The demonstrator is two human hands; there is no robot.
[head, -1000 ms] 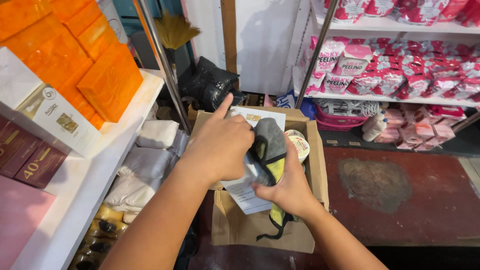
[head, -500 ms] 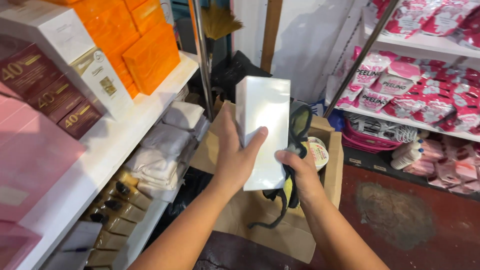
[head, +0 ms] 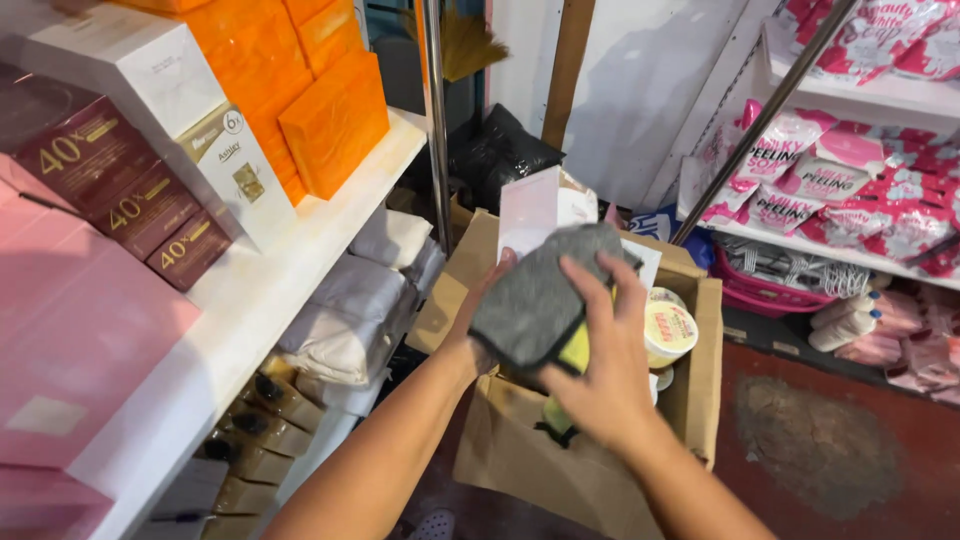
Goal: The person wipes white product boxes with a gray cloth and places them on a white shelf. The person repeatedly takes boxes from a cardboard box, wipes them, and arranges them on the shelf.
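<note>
- One white box (head: 532, 205), upright, long axis vertical, gripped from behind by the left hand (head: 478, 325).
- One grey cloth (head: 540, 300), pressed on it by the right hand (head: 600, 375), fingers spread.
- One open carton (head: 580, 470) below.

One grey cloth (head: 545, 300), one white box (head: 528, 210), one cardboard carton (head: 570, 470) (open), three maroon boxes (head: 150, 210)

I hold a grey microfibre cloth (head: 545, 300) with a yellow underside showing at its five o'clock corner; it lies flat against a tall white box (head: 535, 208), covering the lower part. The box stands nearly upright, tilted slightly toward one o'clock, its top rising at twelve o'clock above the cloth, over an open cardboard carton (head: 700, 400).
</note>
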